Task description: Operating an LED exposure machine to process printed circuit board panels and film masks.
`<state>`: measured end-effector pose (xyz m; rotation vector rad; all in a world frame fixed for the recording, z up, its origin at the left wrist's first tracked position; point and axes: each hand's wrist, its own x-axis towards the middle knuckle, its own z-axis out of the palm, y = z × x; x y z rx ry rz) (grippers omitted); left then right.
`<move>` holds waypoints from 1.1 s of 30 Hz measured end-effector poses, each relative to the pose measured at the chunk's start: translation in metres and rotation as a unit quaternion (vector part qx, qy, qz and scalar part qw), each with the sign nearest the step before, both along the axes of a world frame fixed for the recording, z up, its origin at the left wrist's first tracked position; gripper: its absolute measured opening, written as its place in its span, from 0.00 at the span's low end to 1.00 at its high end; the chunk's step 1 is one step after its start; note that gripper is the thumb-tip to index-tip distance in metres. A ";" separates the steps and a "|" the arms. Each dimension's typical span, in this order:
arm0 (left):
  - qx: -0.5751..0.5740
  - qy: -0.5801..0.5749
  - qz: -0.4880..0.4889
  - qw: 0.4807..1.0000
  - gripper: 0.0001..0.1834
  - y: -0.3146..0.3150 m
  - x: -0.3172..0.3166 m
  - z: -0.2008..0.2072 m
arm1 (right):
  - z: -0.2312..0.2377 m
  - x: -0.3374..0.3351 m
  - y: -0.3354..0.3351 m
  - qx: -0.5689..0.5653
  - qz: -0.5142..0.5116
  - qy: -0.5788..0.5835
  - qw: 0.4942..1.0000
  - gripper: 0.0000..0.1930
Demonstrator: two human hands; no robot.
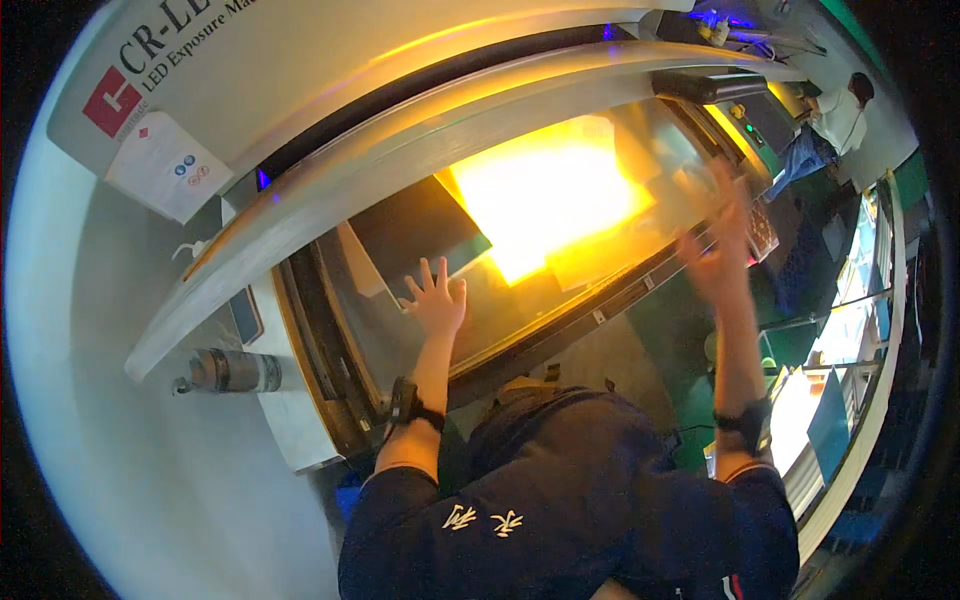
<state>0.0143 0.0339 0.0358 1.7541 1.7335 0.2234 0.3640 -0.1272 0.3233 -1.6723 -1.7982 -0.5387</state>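
My left hand (437,300) is open, its fingers spread over the near left part of a glass bed (375,335) in a dark frame. Just beyond its fingertips lies a dark rectangular sheet (415,235), with a pale strip (365,265) along its left side. A glaring yellow-white lit panel (550,195) fills the middle of the bed. My right hand (718,245) is raised by the right end of the bed, blurred by motion. Its fingers look apart, and I see nothing held in it. Whether either hand touches the glass is unclear.
The machine's long raised lid (330,160) arches over the far side. A dark bottle (235,371) and a phone-like dark slab (246,315) lie on the ledge at left. Another person (835,125) is at the far right. Racked panels (828,425) stand at right.
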 end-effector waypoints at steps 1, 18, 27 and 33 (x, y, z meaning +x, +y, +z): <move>0.117 0.183 -0.084 0.973 0.36 0.001 -0.002 0.004 | 0.027 0.009 0.011 0.087 -0.016 -0.032 0.996 0.30; 0.165 0.168 -0.209 0.949 0.42 -0.037 -0.003 -0.016 | 0.032 0.108 0.015 -0.170 -0.016 0.017 0.985 0.19; -0.339 -0.382 -0.501 0.698 0.26 -0.157 0.121 -0.001 | -0.226 0.076 -0.065 -0.611 -0.144 -0.089 0.773 0.22; 0.086 -0.111 -0.374 0.917 0.34 -0.044 0.084 -0.029 | -0.275 0.070 -0.048 -0.670 -0.127 -0.065 0.728 0.20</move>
